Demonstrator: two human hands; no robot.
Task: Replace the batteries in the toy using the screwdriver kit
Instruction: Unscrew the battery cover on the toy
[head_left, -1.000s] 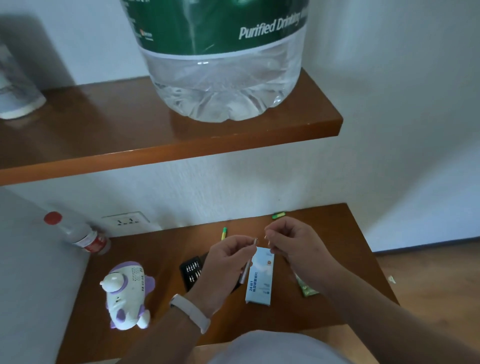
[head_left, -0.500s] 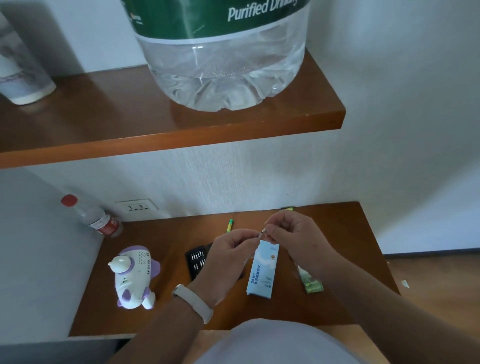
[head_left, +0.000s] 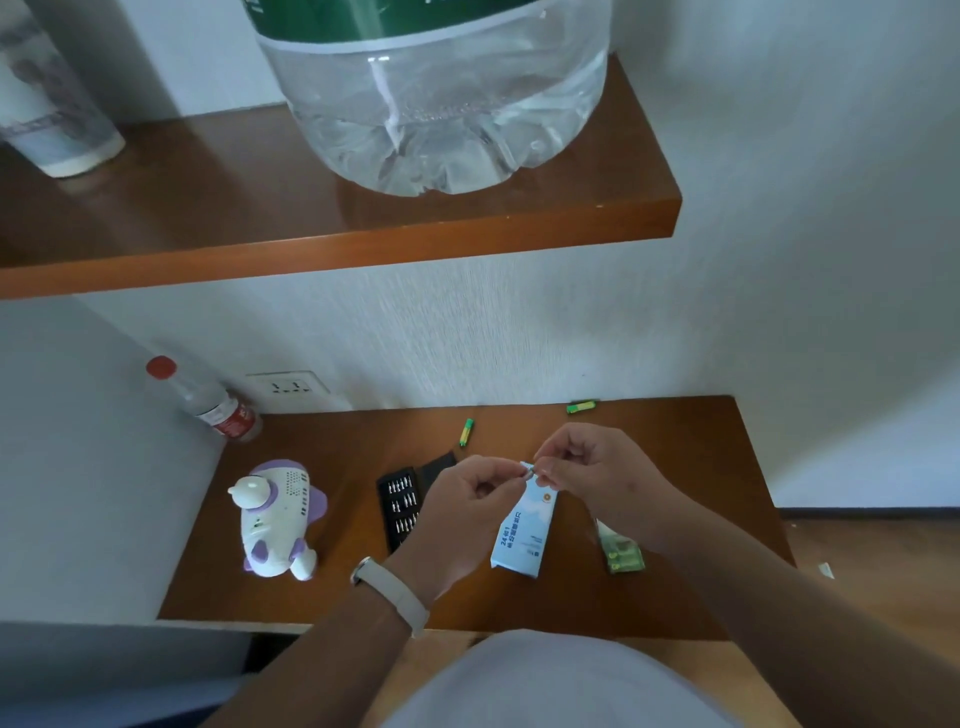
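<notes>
Wooden desk (head_left: 337, 587) under a shelf (head_left: 363, 244), with both hands meeting above a blue box (head_left: 524, 530).
Since a second ago the left hand (head_left: 457, 512) and right hand (head_left: 597, 467) have drawn together, curled fingertips pinching a small screwdriver tip (head_left: 527, 472). The toy (head_left: 275, 519) lies untouched at left. The left hand partly hides the bit case (head_left: 400, 506). A loose battery (head_left: 466, 432) lies nearer the wall.

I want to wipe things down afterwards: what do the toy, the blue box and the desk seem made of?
The toy: likely moulded plastic, glossy white and purple, with speaker holes. The blue box: printed cardboard, matte, with creased edges. The desk: wood or veneer, brown with a soft sheen; I cannot tell which.
</notes>
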